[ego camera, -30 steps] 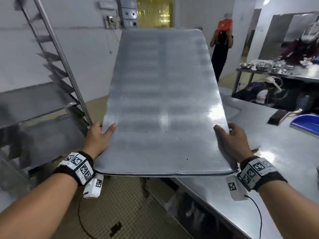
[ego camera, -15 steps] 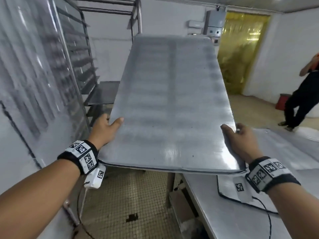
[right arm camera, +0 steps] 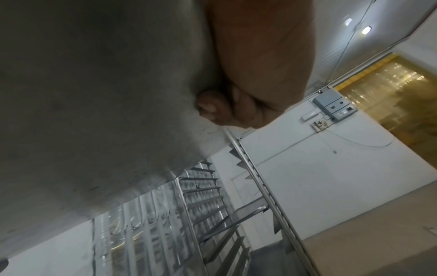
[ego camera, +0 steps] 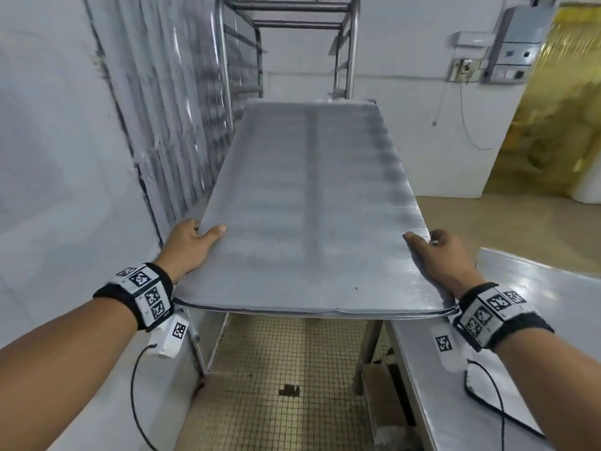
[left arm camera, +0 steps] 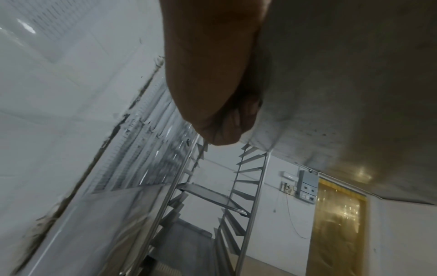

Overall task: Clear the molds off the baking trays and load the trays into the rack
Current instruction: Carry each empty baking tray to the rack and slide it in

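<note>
I carry a long bare metal baking tray [ego camera: 309, 206] held level in front of me, with no molds on it. My left hand [ego camera: 195, 242] grips its left edge near the front corner, thumb on top and fingers curled underneath [left arm camera: 222, 127]. My right hand [ego camera: 439, 255] grips the right edge the same way, fingers under the tray [right arm camera: 212, 108]. The tray's far end points at the tall steel rack [ego camera: 292, 43] straight ahead. The rack's angled side rails [left arm camera: 248, 168] show below the tray, and one tray [left arm camera: 212, 196] lies on a lower rail.
A steel table [ego camera: 536, 320] stands at my right with a dark-edged mat [ego camera: 507, 405] on it. A white wall and a plastic-covered panel [ego camera: 169, 125] close the left side. A yellow strip curtain [ego camera: 553, 125] hangs at the right. The tiled floor [ego camera: 286, 369] lies below.
I have turned left away from the table with the tray in both hands. The rack has come from the left side to straight ahead, and the tray now lies flatter.
</note>
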`<state>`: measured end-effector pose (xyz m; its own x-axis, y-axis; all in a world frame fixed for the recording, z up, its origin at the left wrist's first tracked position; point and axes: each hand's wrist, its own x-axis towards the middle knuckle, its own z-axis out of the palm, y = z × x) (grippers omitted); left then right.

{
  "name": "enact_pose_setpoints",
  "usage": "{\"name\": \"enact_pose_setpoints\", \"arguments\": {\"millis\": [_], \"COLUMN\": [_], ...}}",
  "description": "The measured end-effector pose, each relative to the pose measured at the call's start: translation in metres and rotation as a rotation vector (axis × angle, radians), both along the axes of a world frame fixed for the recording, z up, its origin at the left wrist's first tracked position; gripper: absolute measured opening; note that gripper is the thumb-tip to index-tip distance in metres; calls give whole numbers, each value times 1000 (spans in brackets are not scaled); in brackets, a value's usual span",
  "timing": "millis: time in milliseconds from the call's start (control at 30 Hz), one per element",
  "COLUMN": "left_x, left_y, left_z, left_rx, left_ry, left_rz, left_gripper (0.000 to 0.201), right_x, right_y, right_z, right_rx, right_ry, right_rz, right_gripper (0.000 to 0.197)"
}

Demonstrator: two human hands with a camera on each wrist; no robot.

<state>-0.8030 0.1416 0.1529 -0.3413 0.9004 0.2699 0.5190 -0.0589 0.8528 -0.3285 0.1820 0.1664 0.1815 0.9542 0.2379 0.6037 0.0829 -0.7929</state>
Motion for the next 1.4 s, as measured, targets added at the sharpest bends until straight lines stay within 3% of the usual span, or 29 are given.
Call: {"name": "enact_pose_setpoints", "arguments": {"millis": [100,167,500,733,1167,1400], "left_x": [-20,-33,-89,-122,-141,-138], "left_y": [1,8,80,138,245,316], "left_z": [-8,-15,-50,-59,-86,-101], "left_rx": [-58,-96,-206,-237,-232,-240], "left_ry": [6,26,74,89,76,103], "left_rz": [23,39,45,19,2,38], "left_gripper": [73,69,52,54,54,54], "right_x": [-16,-29,-89,-119,-135,-135], "right_y": [20,28,93,147,230,303], "right_z": [-15,-20,-49,-65,-80,-95], "right_rx": [-22,-20,-85,-119,-167,-198], "right_ry": [-2,-21,-104,-80,-99,-99], "right_rz": [24,36,26,17,-16,-15], "right_gripper": [55,47,54,61,57,57]}}
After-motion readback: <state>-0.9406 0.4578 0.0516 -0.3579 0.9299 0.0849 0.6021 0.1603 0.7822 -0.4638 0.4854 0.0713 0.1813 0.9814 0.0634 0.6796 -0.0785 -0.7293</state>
